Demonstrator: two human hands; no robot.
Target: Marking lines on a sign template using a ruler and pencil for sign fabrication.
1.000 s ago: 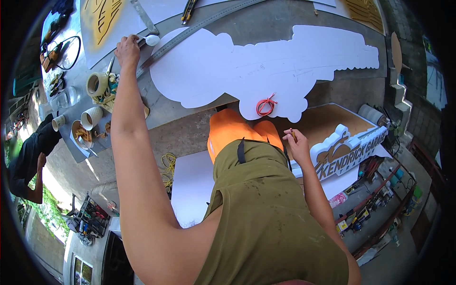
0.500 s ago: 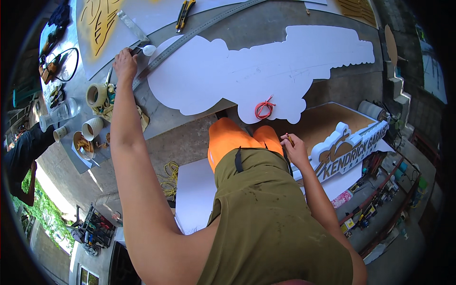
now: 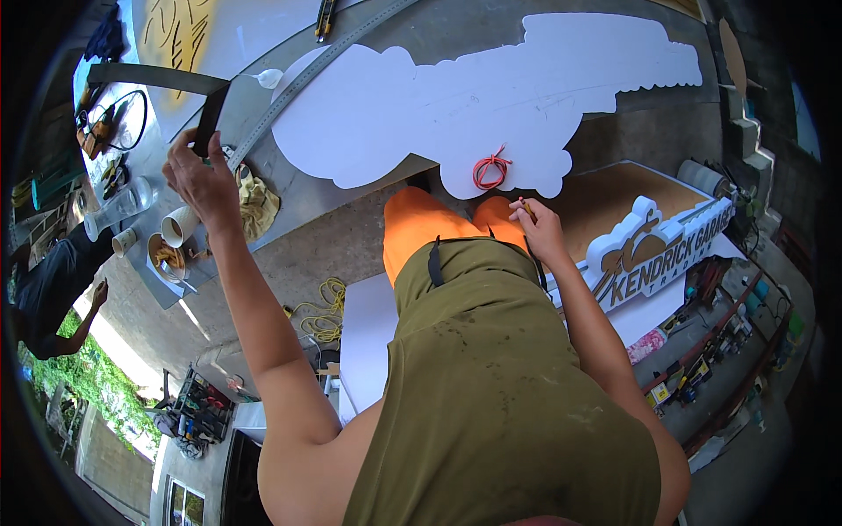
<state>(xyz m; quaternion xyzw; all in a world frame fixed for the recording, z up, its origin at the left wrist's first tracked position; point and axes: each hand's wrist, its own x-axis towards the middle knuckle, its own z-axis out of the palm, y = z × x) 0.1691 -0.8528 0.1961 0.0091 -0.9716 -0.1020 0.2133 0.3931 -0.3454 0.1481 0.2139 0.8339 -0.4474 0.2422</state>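
Note:
My left hand [image 3: 203, 180] is closed on the short arm of a dark metal try square [image 3: 158, 77], lifted above the left of the table. My right hand [image 3: 542, 232], near my orange shorts, pinches a short pencil [image 3: 527, 208]. A large white cut-out board [image 3: 491, 96] with a wavy outline lies across the table, faint pencil lines on it. On its near edge rests a coiled red cord [image 3: 491, 169]. A long steel ruler [image 3: 316, 72] runs along the board's left end, and a white plastic spoon [image 3: 269, 79] lies beside it.
A utility knife [image 3: 325, 19] lies at the far side. Paper cups [image 3: 180, 226], a clear jug [image 3: 118, 209] and a crumpled cloth [image 3: 257, 206] stand or lie at the left. A raised-letter sign [image 3: 667, 254] is at the right. Another person [image 3: 57, 289] is beyond the table's left end.
My left hand has picked the try square up off the table and drawn it back toward me. My right hand still holds the pencil. The person at the left has shifted, a hand now showing.

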